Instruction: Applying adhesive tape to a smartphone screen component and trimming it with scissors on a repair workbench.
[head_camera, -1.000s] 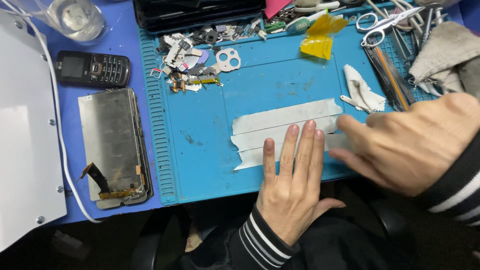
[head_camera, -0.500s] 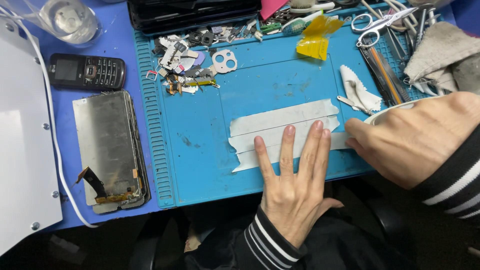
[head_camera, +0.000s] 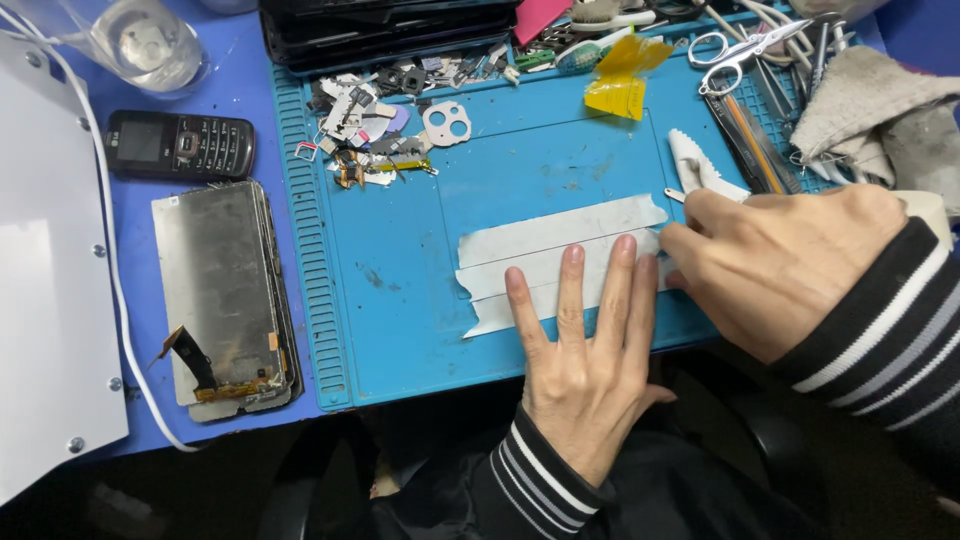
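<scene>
Three overlapping strips of whitish tape (head_camera: 560, 235) lie across a blue work mat (head_camera: 400, 300). My left hand (head_camera: 585, 370) rests flat, palm down, on the lower strips with its fingers spread and pointing away from me. My right hand (head_camera: 790, 265) comes in from the right, its fingertips pinched together at the right end of the tape. A white tape roll (head_camera: 925, 210) shows partly behind that hand's wrist; how it is held is hidden.
Left of the mat lie a black keypad phone (head_camera: 180, 145), a stripped phone screen (head_camera: 220, 290) and a white panel (head_camera: 45, 300). Small metal parts (head_camera: 370, 130), yellow film (head_camera: 620, 85), scissors (head_camera: 745, 50), hand tools and a grey cloth (head_camera: 880, 100) crowd the mat's far edge.
My left hand has slid a little to the right along the tape. My right hand has stayed at the tape's right end, fingers now pinched there.
</scene>
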